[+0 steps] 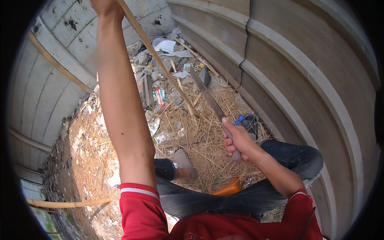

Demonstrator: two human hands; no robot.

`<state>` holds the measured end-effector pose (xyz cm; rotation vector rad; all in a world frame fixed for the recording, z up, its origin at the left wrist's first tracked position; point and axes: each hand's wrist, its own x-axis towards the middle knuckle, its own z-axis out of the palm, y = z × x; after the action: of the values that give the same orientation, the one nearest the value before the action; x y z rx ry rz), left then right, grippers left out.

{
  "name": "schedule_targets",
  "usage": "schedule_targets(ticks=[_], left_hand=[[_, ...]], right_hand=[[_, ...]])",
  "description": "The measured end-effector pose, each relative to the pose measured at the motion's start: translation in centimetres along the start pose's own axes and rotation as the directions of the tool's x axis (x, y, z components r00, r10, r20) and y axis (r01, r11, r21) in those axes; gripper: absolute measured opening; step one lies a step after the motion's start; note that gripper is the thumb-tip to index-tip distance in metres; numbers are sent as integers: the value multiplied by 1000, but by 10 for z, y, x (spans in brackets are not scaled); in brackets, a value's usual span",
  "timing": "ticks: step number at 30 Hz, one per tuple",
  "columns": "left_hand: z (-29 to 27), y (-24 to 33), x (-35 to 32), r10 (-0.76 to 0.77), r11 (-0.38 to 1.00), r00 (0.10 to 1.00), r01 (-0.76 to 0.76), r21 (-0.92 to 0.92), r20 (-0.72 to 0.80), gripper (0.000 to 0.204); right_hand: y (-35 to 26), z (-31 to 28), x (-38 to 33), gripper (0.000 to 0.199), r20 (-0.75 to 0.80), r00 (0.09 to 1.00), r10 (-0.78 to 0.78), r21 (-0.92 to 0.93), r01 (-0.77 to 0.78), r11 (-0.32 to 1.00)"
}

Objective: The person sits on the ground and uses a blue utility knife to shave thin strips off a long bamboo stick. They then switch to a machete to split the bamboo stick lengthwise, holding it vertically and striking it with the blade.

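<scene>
Right hand (237, 141): fingers wrapped tight on handle of long blade (206, 94), steel angled far-left over straw ground (208, 156). Left hand (106, 7), far top: fingers closed round upper end of thin wooden stick (160, 62), slanting down to straw beside blade. Stick likely light, stiff, dry, splintery; grip high, clear of edge. Blade probably heavy, sharp.

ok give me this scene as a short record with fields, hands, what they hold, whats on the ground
left hand: raised high, gripping a long stick near its top
stick: slants down from the hand to the straw
right hand: closed on the handle of a long knife
knife: blade points up and away, lying beside the stick's lower part
ground: dry straw, stones, scraps of litter
seat: orange stool partly visible under the legs
surroundings: concrete wall on the right, panels on the left
</scene>
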<state>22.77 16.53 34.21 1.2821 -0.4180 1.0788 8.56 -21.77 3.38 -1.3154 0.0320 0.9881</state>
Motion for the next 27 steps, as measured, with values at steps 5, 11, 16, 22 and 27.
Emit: schedule_targets(ticks=[5,11,16,22,27], left_hand=[[0,18,-9,6,1000,1000,-6,21,0,41],[8,27,-23,9,1000,1000,-9,12,3,49],[10,39,-26,-2,998,996,-4,64,94,59],[-13,58,-36,-4,999,999,3,32,34,65],[-15,16,-38,195,969,956,-152,195,-220,60]], right_hand=[[-140,14,-62,60,-19,746,-666,93,665,741],[-161,60,-72,65,-201,173,-964,418,905,76],[41,18,19,49,87,984,-157,-138,168,976],[57,-58,15,38,-203,976,76,249,-23,968],[-9,-64,-14,35,-273,930,-248,269,321,908]])
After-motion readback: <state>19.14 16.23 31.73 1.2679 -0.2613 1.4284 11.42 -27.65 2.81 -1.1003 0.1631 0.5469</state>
